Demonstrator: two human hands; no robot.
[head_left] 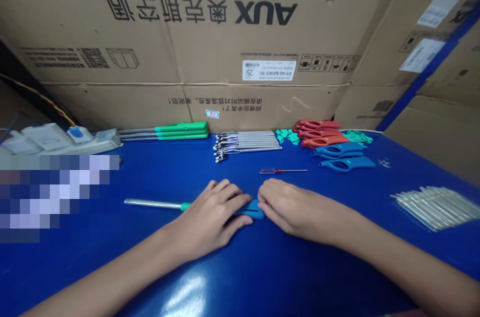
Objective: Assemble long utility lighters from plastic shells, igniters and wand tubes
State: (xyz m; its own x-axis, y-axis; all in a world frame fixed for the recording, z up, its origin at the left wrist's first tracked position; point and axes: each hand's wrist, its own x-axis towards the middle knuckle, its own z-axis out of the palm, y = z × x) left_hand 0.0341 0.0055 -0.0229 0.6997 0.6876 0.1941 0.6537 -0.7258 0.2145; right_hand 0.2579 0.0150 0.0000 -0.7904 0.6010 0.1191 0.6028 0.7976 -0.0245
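A long-nosed lighter (256, 211) with a blue handle, a green collar and a silver tube lies across the table, its tube pointing left. My left hand (212, 214) is wrapped over the handle and grips it, hiding most of its middle. At the handle's right end is my right hand (296, 207), fingers curled in a pinch. Whatever sits between those fingertips is hidden. Just beyond the hands lies a screwdriver (270, 171) with a clear and red handle, its shaft to the right.
At the back lie green-handled lighters (183, 131), metal tubes with wires (255, 141), small green parts (287, 136), and red (318, 132) and blue handle shells (347, 163). Clear-wrapped rods (437, 207) lie right. A power strip (107, 139) with plugs stands left. Cardboard (210, 52) walls the back.
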